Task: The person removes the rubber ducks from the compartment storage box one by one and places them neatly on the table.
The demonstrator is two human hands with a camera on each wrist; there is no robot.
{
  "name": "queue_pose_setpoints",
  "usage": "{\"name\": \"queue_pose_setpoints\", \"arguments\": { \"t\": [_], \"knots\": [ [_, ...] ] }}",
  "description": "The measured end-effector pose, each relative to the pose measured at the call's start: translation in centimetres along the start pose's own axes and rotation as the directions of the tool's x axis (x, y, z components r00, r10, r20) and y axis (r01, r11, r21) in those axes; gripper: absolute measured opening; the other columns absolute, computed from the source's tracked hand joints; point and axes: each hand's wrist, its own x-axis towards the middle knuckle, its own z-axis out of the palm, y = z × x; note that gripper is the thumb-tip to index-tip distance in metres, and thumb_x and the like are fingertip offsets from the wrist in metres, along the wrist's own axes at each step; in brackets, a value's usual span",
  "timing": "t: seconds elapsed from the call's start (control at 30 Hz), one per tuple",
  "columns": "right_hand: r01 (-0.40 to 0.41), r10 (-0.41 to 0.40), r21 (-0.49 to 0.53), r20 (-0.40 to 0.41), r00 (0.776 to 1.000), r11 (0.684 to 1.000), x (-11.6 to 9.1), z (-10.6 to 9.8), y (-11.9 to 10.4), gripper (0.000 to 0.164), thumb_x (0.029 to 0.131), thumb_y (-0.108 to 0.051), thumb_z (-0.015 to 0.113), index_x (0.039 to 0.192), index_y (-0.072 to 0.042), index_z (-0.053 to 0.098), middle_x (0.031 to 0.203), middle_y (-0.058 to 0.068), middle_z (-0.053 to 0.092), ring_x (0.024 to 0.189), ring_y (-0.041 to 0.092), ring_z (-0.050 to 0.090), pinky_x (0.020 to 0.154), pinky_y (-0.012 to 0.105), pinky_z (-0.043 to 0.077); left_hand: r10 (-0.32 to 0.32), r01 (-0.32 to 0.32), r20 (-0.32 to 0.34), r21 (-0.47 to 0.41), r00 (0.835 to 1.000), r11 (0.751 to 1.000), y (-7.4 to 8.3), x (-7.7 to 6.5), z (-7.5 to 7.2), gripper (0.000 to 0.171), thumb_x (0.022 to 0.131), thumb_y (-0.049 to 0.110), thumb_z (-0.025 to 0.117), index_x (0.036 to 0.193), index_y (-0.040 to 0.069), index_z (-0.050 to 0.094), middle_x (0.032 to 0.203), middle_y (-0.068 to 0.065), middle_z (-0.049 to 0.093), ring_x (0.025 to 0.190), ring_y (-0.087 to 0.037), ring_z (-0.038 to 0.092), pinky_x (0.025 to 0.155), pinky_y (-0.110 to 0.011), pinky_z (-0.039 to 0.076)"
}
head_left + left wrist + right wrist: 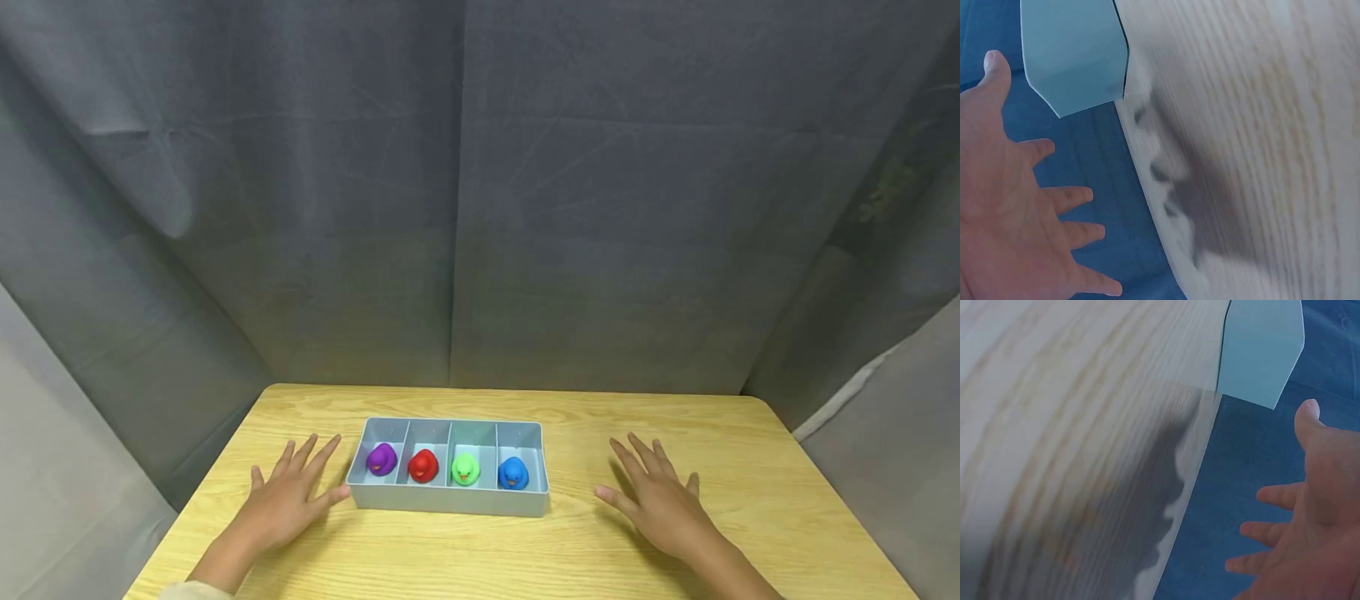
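Observation:
A long grey-blue tray [450, 500] with several compartments in a row stands on the wooden table. From left to right, one toy duck sits in each: a purple duck [382, 459], a red duck [423, 466], a light green duck [466, 469] and a blue duck [513, 473]. My left hand [283, 498] spreads its fingers just left of the tray, thumb tip right at its corner in the head view. Farther off on the right side, my right hand [660, 500] has its fingers spread too, holding nothing. Both wrist views show the tray's end wall [1075, 62] beyond the thumb.
The light wood table [450, 558] has rounded far corners. Dark grey curtains [600, 250] hang behind it and along both sides. Each hand casts a shadow [1210, 206] on the tabletop.

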Motion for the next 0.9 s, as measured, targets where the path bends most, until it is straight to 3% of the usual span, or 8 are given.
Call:
{"name": "queue_pose_setpoints", "arguments": {
  "t": [0.43,0.9],
  "knots": [
    [-0.002,0.003,0.010,-0.013,1.000,1.000,0.5,0.1,-0.7,0.083,0.099,-0.069,0.049,0.160,-0.013,0.037,0.165,0.024,0.028,0.149,0.059,0.020,0.095,0.095,0.012,0.001,-0.001,0.017,-0.014,1.000,1.000,0.2,0.6,0.7,0.077,0.100,0.067,0.049,0.165,0.033,0.024,0.169,-0.022,0.022,0.150,-0.060,0.014,0.098,-0.093,0.002],
    [0.029,-0.027,0.048,-0.030,0.999,0.998,1.7,0.9,-2.6,0.079,0.100,-0.064,0.051,0.160,-0.014,0.039,0.165,0.022,0.031,0.152,0.054,0.020,0.101,0.091,0.014,0.023,-0.023,0.001,0.033,1.000,0.999,1.3,1.6,1.3,0.077,0.101,0.065,0.050,0.165,0.030,0.026,0.166,-0.021,0.030,0.149,-0.057,0.024,0.100,-0.092,0.011]
  ]
}}
